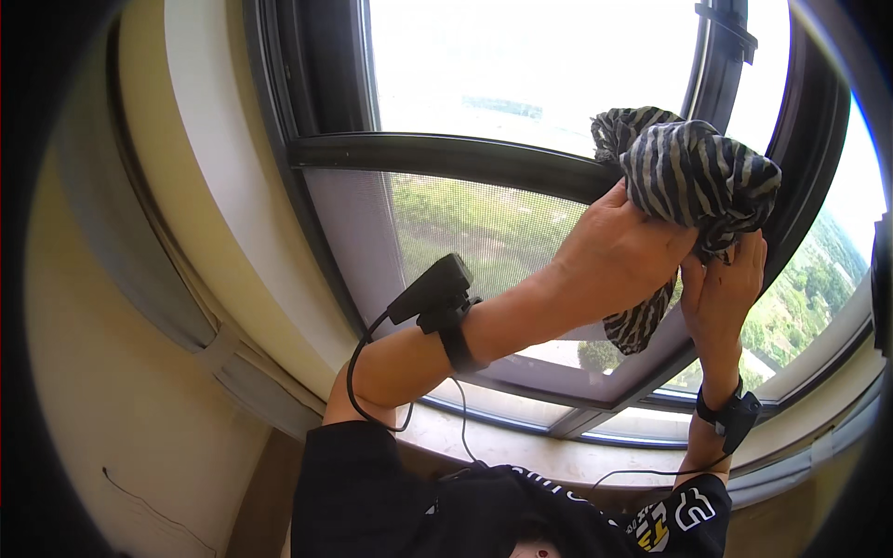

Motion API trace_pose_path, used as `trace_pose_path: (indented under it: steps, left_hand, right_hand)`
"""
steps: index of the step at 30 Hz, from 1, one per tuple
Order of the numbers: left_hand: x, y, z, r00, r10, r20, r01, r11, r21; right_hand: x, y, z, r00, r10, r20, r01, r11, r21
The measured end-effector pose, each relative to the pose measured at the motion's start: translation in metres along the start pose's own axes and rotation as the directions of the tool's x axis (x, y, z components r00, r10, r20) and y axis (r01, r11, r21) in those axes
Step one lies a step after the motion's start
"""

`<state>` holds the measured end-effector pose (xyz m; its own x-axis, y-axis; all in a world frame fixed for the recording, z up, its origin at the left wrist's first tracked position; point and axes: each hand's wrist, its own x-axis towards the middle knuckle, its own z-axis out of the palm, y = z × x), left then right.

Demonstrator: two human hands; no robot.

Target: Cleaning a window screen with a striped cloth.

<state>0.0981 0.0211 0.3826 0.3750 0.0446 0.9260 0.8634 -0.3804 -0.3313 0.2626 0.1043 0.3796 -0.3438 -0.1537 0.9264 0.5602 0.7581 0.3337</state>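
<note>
A black-and-cream striped cloth [698, 174] is bunched up against the dark window frame [809, 150], and a loose end of it hangs below my hands. My left hand [621, 244] reaches across from the left and grips the cloth from beneath, its fingertips hidden by the folds. Just to the right and lower, my right hand [729, 286] is raised with its fingers curled on the cloth's lower part. The two hands almost touch. Behind them is an insect screen [481, 230] under a dark horizontal rail [446, 153].
Each forearm carries a strapped black device [436, 293] with a cable. Below the window runs a pale sill [544, 453]. A tied grey curtain [265, 397] hangs at the left, and another curtain [788, 474] shows at the right. A window latch [729, 31] sits high up.
</note>
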Motion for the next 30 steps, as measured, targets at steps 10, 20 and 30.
trace_pose_path:
  steps: [10, 20, 30]
  left_hand:
    - [-0.059, -0.05, -0.078, 0.912, -0.397, 0.104, 0.409, 0.9, -0.148]
    - [-0.04, -0.046, -0.039, 0.991, 0.065, 0.12, -0.05, 0.991, -0.123]
    - [-0.069, -0.08, -0.109, 0.909, -0.313, 0.273, 0.302, 0.95, 0.084]
  right_hand:
    - [0.03, -0.058, 0.035, 0.982, -0.187, 0.019, 0.182, 0.97, 0.163]
    - [-0.004, -0.026, 0.024, 0.996, 0.087, -0.002, -0.087, 0.996, 0.029]
    - [0.064, -0.116, 0.071, 0.993, 0.002, -0.12, 0.031, 0.963, 0.268]
